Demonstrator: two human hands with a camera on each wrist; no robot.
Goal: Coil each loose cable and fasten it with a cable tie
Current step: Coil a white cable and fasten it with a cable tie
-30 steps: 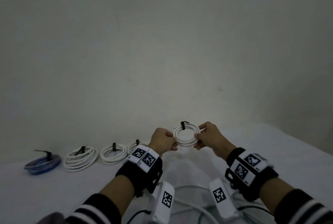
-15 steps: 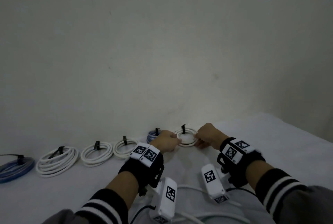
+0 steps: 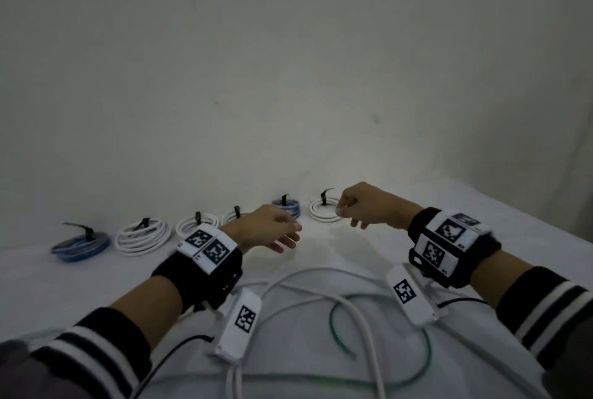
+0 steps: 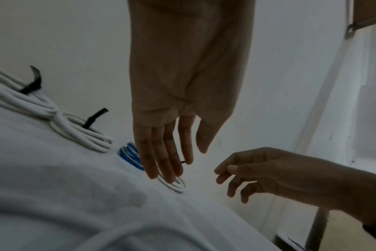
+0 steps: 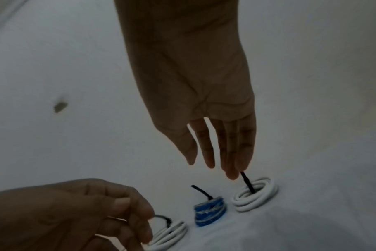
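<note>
Close to you, a loose white cable (image 3: 321, 299) and a thin green cable (image 3: 378, 331) lie in big loops on the white table (image 3: 529, 238). They are not rolled up. Your two arms reach over them.

A bit farther, your left hand (image 3: 266, 228) floats above the table with its fingers (image 4: 161, 152) straight and loose. It holds nothing. Your right hand (image 3: 365, 206) is up in the air too, its fingers (image 5: 230, 152) hanging loose and holding nothing.

Far back by the wall (image 3: 288, 61), the small white coil (image 3: 324, 211) lies flat on the table, just under your right fingertips. A black tie (image 5: 248, 184) sticks up from it. Next to it sits a little blue coil (image 3: 287, 206), then more tied coils in a row going left.
</note>
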